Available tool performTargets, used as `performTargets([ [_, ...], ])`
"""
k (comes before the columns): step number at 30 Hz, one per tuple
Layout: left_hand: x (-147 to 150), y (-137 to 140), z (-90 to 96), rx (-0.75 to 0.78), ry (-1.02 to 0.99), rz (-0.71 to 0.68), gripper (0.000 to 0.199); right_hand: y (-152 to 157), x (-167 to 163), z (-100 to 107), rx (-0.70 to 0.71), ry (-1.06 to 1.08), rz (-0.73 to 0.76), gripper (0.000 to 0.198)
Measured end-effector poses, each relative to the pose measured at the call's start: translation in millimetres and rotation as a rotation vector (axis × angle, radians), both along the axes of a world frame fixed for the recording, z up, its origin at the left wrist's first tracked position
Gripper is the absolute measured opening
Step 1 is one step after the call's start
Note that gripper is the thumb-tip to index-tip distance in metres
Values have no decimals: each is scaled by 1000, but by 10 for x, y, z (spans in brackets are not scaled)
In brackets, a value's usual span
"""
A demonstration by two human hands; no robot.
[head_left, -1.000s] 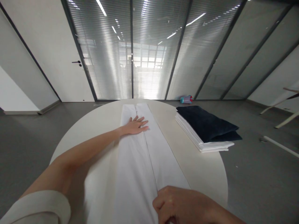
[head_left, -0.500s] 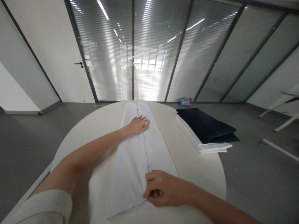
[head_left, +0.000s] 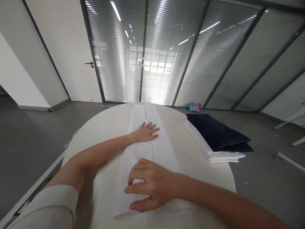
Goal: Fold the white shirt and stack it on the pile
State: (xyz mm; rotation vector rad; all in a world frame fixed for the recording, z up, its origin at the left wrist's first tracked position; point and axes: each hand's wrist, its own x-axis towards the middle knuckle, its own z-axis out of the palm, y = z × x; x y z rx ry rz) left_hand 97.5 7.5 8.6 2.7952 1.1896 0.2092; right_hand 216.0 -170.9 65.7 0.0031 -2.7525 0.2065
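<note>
White cloth lies folded lengthwise, long and narrow.

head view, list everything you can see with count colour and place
table: one, round, off-white, centre of view
white cloth: one, white, folded into a long strip down the middle of the table
dark cloth: one, navy, folded, on top of the stack at the table's right edge
white stack: one pile of folded white cloths, under the dark cloth
bottle: one, teal and pink, lying on the floor by the glass wall
door: one, white with a dark handle, far left
left hand: flat on the far part of the white cloth
right hand: spread on the near end of the white cloth
</note>
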Motion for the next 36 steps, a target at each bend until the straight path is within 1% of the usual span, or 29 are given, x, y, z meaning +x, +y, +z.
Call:
performTargets([
  [3,-6,8,-22,1,-4,-10,66,110,-391,8,132,19,69,49],
  [5,-10,18,-24,-11,-4,-11,66,70,-542,-25,209,-9,86,61],
  [8,-12,22,-7,-27,-7,-9,67,-107,-601,-115,324,-106,119,74],
  [12,-12,10,31,-54,2,-8,67,-303,-579,-266,429,-192,162,71],
  [16,-10,-4,59,-76,0,-11,67,-360,-581,-339,465,-169,144,67],
  [22,-6,-21,80,-79,3,-11,67,-432,-577,-269,526,-204,99,50],
  [25,-4,-21,71,-72,5,-14,67,-446,-582,-220,576,-205,134,43],
  [27,-3,-17,59,-59,6,-13,67,-421,-591,-174,619,-180,209,40],
  [29,-2,-14,47,-45,6,-11,66,-371,-598,-122,628,-151,255,39],
  [30,-2,-13,42,-42,6,-11,66,-341,-598,-101,611,-139,252,40],
  [32,-3,-11,34,-44,8,-13,66,-286,-590,-88,552,-133,185,49],
  [34,-6,-5,24,-47,8,-15,66,-256,-578,-123,507,-146,115,57],
  [36,-10,5,15,-48,3,-16,66,-258,-574,-192,488,-173,100,61],
])
